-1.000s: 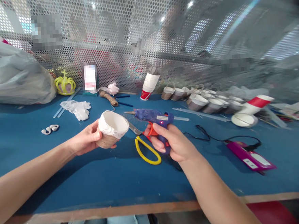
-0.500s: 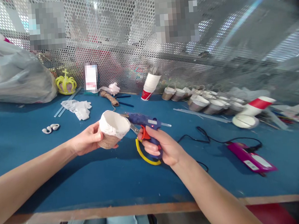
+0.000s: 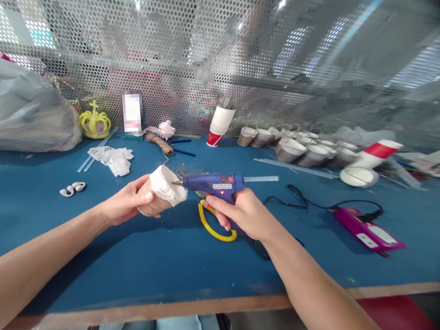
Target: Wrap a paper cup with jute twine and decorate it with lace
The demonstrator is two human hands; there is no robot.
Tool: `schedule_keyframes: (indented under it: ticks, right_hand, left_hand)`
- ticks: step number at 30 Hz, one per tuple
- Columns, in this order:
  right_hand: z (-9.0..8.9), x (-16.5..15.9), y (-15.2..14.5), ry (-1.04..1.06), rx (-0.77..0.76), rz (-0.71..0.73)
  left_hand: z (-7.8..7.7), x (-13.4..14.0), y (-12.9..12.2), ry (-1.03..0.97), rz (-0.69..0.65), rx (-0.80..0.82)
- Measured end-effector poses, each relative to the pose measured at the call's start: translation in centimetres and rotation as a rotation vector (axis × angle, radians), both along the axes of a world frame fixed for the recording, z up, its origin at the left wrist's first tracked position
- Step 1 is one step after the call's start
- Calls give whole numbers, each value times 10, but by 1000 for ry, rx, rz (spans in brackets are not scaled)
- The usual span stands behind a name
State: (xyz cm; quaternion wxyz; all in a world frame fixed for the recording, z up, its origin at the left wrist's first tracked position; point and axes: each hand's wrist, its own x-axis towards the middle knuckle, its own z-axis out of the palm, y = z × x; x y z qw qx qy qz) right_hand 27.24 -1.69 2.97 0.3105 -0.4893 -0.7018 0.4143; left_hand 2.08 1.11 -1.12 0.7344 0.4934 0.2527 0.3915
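My left hand (image 3: 130, 201) grips a paper cup (image 3: 155, 205) wrapped in brown twine, with white cloth or paper folded over its rim. The cup is tilted, its mouth toward the right. In my right hand (image 3: 241, 208) is a blue hot glue gun (image 3: 209, 182) with a clear glue stick out of its back and a small red light on its side. Its nozzle is at the cup's white rim; whether it touches, I cannot tell. Yellow-handled scissors (image 3: 209, 228) lie on the table beneath the glue gun, partly hidden by it and my right hand.
Several twine-wrapped cups (image 3: 292, 150) stand at the back right. A stack of paper cups (image 3: 220, 122) leans near the mesh panel (image 3: 174, 47). A purple power strip (image 3: 367, 229) with a black cord lies right. A twine roll (image 3: 160, 144) and white cloth scraps (image 3: 114, 160) lie behind my left hand.
The glue gun has turned level and its nozzle has come to the cup's rim. My left hand has tipped the cup further and shifted it slightly left.
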Motion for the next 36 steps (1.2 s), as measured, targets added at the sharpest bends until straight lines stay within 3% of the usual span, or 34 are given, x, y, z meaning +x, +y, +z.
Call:
schedule_keyframes:
  ticks: [5, 9, 12, 16, 24, 29, 36]
  right_hand:
    - [-4, 5, 4, 149, -15, 26]
    - [-2, 4, 4, 151, -70, 35]
    - [1, 5, 3, 172, -101, 52]
    - [3, 5, 3, 354, -114, -11]
    - [-7, -8, 8, 629, -425, 54]
    - [-14, -11, 10, 723, -537, 73]
    - [-14, -13, 8, 658, -497, 87]
  left_hand:
    - [1, 0, -2, 5, -48, 4]
    - [1, -1, -1, -18, -96, 31]
    - [-1, -2, 0, -32, -91, 38]
    - [-2, -3, 1, -60, -51, 27]
    - [1, 4, -5, -126, -43, 50]
    - [3, 5, -6, -155, -39, 21]
    - [3, 6, -6, -166, -20, 4]
